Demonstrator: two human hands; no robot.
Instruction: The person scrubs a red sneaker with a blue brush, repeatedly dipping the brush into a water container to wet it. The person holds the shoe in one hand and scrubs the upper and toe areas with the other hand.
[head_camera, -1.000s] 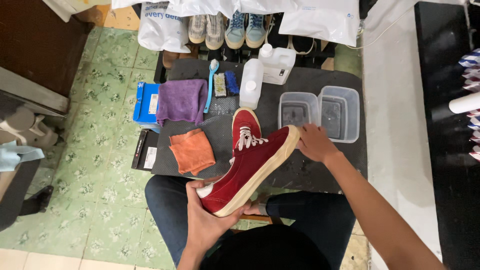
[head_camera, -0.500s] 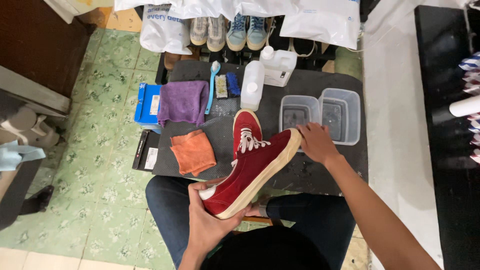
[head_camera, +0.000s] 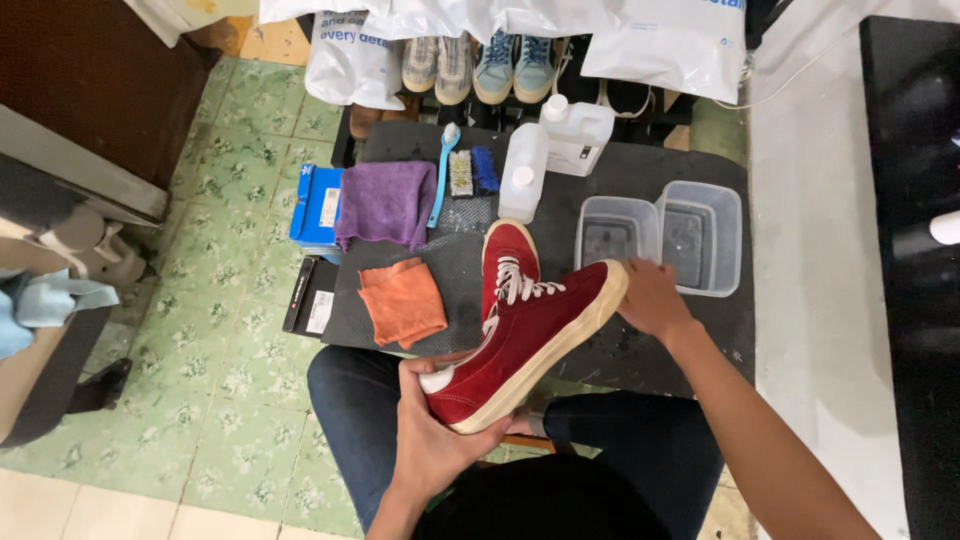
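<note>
Now, at the left of the black mat (head_camera: 690, 330), a purple cloth (head_camera: 385, 203) lies above a folded orange cloth (head_camera: 402, 300). Low in the centre, your left hand (head_camera: 432, 440) closes around the heel of the red sneaker (head_camera: 525, 340), which you hold tilted over your lap. A second red sneaker (head_camera: 505, 255) rests on the mat behind it. At centre right, your right hand (head_camera: 652, 298) grips the held shoe's toe, just below two clear plastic tubs (head_camera: 660, 235).
</note>
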